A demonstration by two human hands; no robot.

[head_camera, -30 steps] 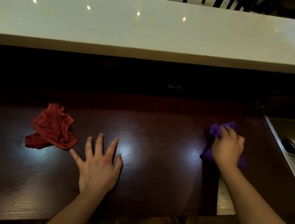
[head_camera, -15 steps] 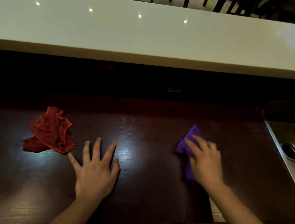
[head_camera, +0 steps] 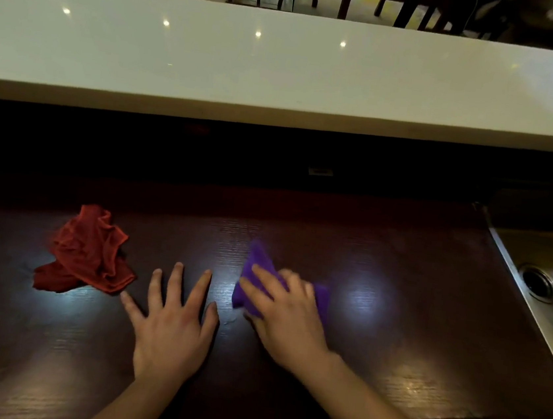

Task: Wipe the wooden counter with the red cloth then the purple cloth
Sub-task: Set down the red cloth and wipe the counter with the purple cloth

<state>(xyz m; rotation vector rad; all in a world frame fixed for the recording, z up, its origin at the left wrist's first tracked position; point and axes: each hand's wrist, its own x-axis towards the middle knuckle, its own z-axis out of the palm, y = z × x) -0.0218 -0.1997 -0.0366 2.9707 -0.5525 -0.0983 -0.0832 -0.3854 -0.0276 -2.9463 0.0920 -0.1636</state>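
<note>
The dark wooden counter (head_camera: 392, 326) fills the lower half of the head view. A crumpled red cloth (head_camera: 89, 253) lies loose on it at the left. My left hand (head_camera: 174, 325) rests flat on the wood with its fingers spread, the thumb tip almost touching the red cloth's corner. My right hand (head_camera: 285, 317) presses down on the purple cloth (head_camera: 256, 269) just right of my left hand. Most of that cloth is under the palm and fingers; purple shows ahead of the fingertips and at the right side.
A steel sink (head_camera: 549, 285) with a round drain is set into the counter at the right edge. A raised white countertop (head_camera: 284, 69) runs across behind a dark recess. Chair and table legs stand on the floor beyond it.
My right hand has slid the purple cloth leftward across the counter, from near the sink to right beside my left hand. My left hand and the red cloth have stayed in place.
</note>
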